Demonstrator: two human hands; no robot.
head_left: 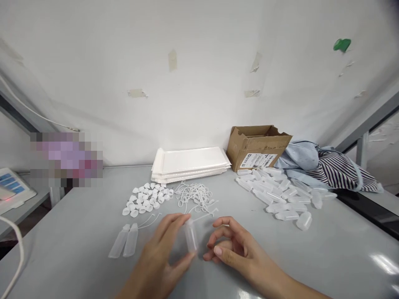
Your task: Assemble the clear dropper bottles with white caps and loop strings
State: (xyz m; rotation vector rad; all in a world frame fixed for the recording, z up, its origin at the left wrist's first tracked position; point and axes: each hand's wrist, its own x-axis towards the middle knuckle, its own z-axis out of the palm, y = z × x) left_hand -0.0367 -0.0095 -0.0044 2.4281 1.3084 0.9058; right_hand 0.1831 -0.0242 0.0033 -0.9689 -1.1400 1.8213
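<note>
My left hand (165, 253) grips a small translucent plastic bottle (191, 236) between fingertips and thumb, one at each end. A thin white strap (204, 215) extends from its top toward the right. Beside it, my right hand (232, 245) is open with fingers loosely curled and nothing in them. Two similar bottles (131, 241) with straps at their necks lie to the left. Beyond my hands are a pile of small white caps (148, 198) and a tangle of white looped straps (195, 195). Several loose translucent bottles (274, 191) are spread at the right.
A stack of white padded envelopes (191, 162) lies against the wall, next to an open cardboard box (257, 147). Folded light-blue and striped fabric (333, 166) is at the far right. A white device (15, 189) sits at the left, with a cable (20, 249) nearby.
</note>
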